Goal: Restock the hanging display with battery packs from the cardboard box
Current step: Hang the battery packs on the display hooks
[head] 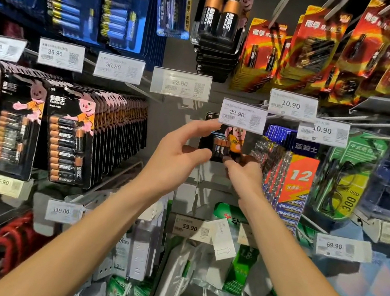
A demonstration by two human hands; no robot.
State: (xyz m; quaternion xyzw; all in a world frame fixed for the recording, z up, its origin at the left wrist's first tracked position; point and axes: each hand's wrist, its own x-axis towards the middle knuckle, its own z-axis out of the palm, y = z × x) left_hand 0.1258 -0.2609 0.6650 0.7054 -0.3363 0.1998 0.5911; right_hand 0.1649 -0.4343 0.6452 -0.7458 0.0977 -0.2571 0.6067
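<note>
Crowded hanging display of carded batteries (161, 126) fills the frame. At centre, under a white 22.90 price tag (242, 116), a small black blister-card battery pack (218, 142) is held by both hands: the left hand (177, 152) pinches its left edge, the right hand (245, 173) its lower corner. It is probably light, with stiff card and slick plastic, so the card edges are the best hold.

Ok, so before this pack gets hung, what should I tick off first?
1. Left hand holds the battery pack by its left edge: ok.
2. Right hand pinches the pack's bottom edge: ok.
3. Pack upright, printed front facing out: ok.
4. Pack's hang hole lined up with a hook: cannot tell; the price tag covers its top.
5. Free room on that hook: cannot tell; it is hidden behind the pack and tag.
6. Cardboard box within reach: cannot tell; it is out of view.
</note>
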